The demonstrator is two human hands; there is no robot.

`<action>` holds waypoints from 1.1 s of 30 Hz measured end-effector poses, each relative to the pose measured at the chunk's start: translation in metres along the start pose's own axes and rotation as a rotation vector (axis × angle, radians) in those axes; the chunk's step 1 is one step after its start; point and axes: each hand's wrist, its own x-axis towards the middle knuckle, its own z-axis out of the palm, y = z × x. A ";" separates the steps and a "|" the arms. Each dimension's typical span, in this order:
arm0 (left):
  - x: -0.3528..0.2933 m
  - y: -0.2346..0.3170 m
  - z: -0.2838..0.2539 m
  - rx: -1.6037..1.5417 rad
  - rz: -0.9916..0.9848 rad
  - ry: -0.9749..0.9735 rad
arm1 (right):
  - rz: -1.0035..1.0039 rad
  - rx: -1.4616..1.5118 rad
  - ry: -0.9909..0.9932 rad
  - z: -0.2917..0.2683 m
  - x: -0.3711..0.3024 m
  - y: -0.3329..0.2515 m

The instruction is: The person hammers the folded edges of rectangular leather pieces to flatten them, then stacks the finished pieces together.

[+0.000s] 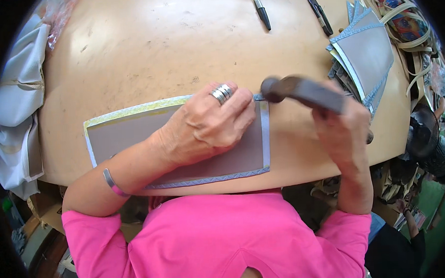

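Note:
A grey panel (184,170) with pale, yellow-smeared borders lies in front of me, its near edge trimmed in patterned blue. My left hand (209,122) rests over it, fingers curled tightly at the far edge near the right corner; the fingertips are hidden. Two or more silver-coloured rings sit on one finger. In my right hand (344,130) is a hammer (305,92), slightly blurred, its rounded dark head beside the panel's far right corner, next to my left fingers. Whether the head touches the panel, I cannot tell.
A fanned stack of similar grey panels (366,56) lies at the right of the table (142,52). Farther back are a pen (260,8) and dark thread snips (319,14). Pale folded material (21,89) hangs at the left edge; pale strips (407,16) crowd the far right.

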 end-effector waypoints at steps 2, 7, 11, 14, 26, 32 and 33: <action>-0.003 -0.005 -0.005 -0.150 -0.101 -0.012 | 0.008 0.061 -0.041 0.002 -0.001 0.000; -0.019 -0.007 -0.013 -0.283 -0.271 -0.014 | -0.015 -0.022 0.029 -0.008 0.010 0.000; -0.019 -0.003 -0.015 -0.111 -0.164 -0.009 | -0.103 0.077 0.047 0.004 0.004 -0.006; -0.022 -0.006 -0.020 -0.068 -0.152 -0.032 | -0.071 -0.014 0.008 -0.001 0.012 -0.004; -0.034 -0.004 -0.017 0.036 -0.109 -0.015 | -0.174 0.004 -0.029 -0.004 0.027 -0.024; -0.048 -0.010 -0.028 -0.254 -0.329 0.001 | -0.103 0.057 -0.069 -0.003 0.015 -0.011; -0.048 -0.007 -0.027 -0.301 -0.375 0.013 | -0.091 0.068 -0.075 -0.008 0.014 -0.009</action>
